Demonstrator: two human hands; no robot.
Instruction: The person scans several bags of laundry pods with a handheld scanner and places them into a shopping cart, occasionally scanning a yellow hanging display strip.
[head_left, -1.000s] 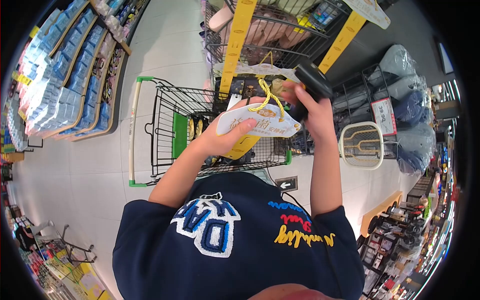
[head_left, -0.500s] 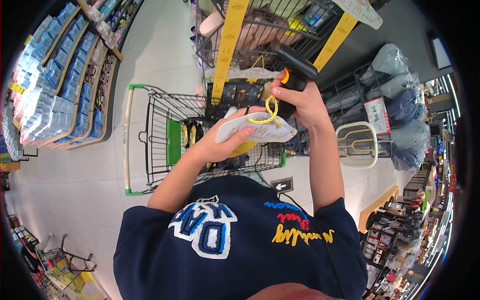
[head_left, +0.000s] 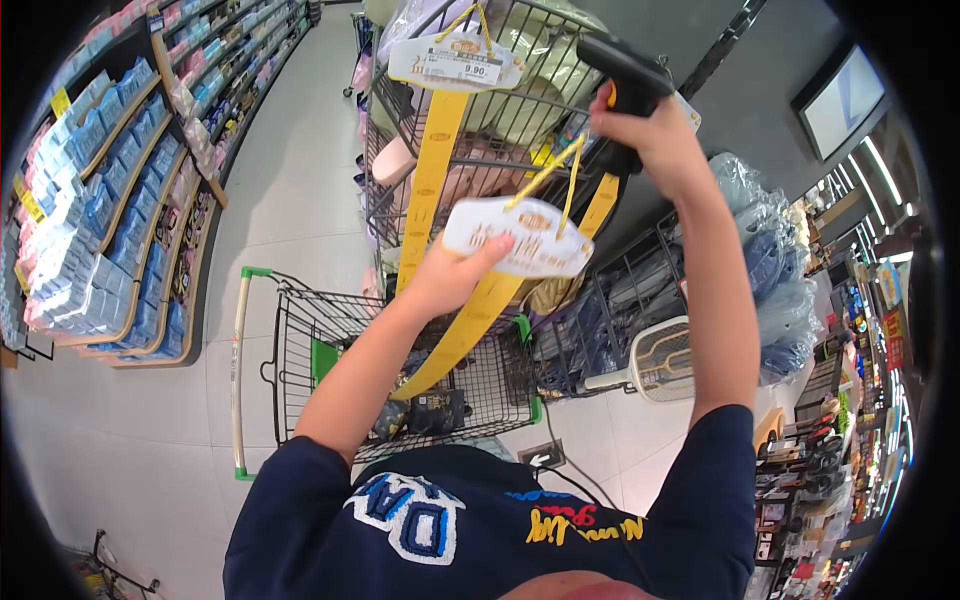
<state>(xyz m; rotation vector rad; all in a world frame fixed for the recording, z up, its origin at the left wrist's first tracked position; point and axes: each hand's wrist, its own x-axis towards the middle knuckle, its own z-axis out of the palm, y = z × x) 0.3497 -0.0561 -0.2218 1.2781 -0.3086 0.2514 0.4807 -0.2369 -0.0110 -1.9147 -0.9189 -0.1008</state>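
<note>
My left hand [head_left: 455, 278] pinches the lower left of a white hanging sign [head_left: 535, 245], its thumb on the front. A gold cord [head_left: 573, 185] runs taut from the sign up towards my right hand. Beneath the sign a long yellow strip [head_left: 455, 345] hangs into the shopping cart [head_left: 495, 375]. My right hand [head_left: 655, 140] is wrapped round the handle of a black handheld barcode scanner [head_left: 620, 65] with an orange trigger, held high near the wire cage. Where the cord's upper end is held or hooked is hidden.
A wire cage [head_left: 480, 150] of wrapped plush goods stands ahead, with another price sign [head_left: 455, 62] and yellow strip on it. A mosquito racket [head_left: 665, 360] is at the right, near bagged dark goods [head_left: 770, 250]. Shelves of blue packs [head_left: 110, 215] line the left.
My right hand and the scanner have moved up and right. The sign has turned more upright and its cord is stretched, with the yellow strip now hanging below. The view has shifted.
</note>
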